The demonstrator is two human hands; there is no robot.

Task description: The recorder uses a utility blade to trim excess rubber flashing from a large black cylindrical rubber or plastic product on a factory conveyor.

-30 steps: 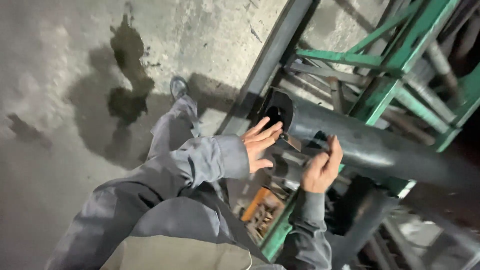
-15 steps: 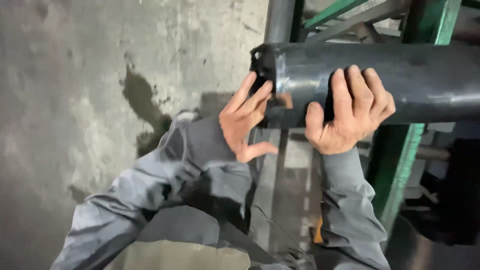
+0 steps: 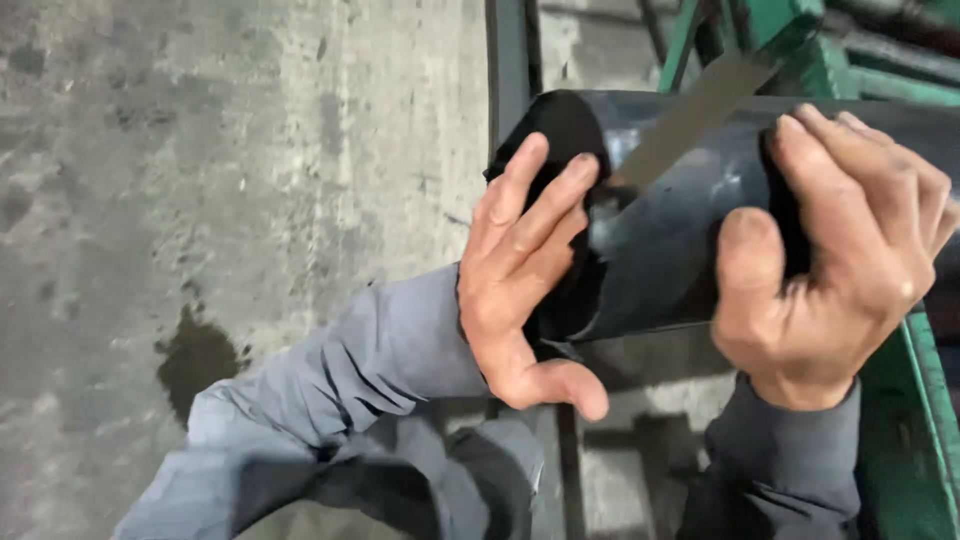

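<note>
1. While clasped from above by the right hand (image 3: 830,270), fingers curled over the top and thumb pressed on the near side: black pipe (image 3: 660,250), lying roughly level across the green frame (image 3: 920,420), open end jutting out over the concrete floor (image 3: 200,200).
2. Left hand (image 3: 525,270): open, fingers spread flat against the pipe's open end, thumb hanging free below, gripping nothing.
3. Step in hand, by the look of it: steadying the pipe and feeling its end.
4. Next move, judged from this: calls for a firm right-hand hold, with left fingers kept off the rim's edge.
</note>
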